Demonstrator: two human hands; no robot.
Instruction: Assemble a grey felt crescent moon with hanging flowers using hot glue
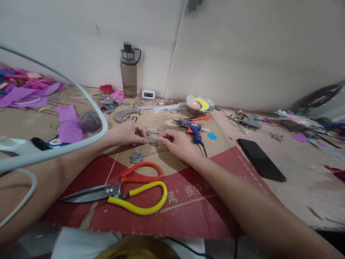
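At the middle of the cardboard, my left hand [129, 133] and my right hand [177, 143] face each other with fingers pinched. Between their fingertips is a small dark grey piece [153, 142], held from both sides; its exact kind is too small to make out. Just below it lies a grey flower-shaped piece [136, 157] with a thin strand running right. A blue hot glue gun [194, 131] with an orange trigger rests beyond my right hand. Nearer to me, large scissors [115, 190] with one red and one yellow handle lie partly spread.
A pale curved tube [81, 90] crosses the left foreground over my left forearm. Beyond stand a water bottle [129, 73], a small digital clock [148, 94] and a metal bowl [198, 108]. A black phone [261, 159] lies right; grey yarn [90, 121] and purple felt [69, 124] lie left.
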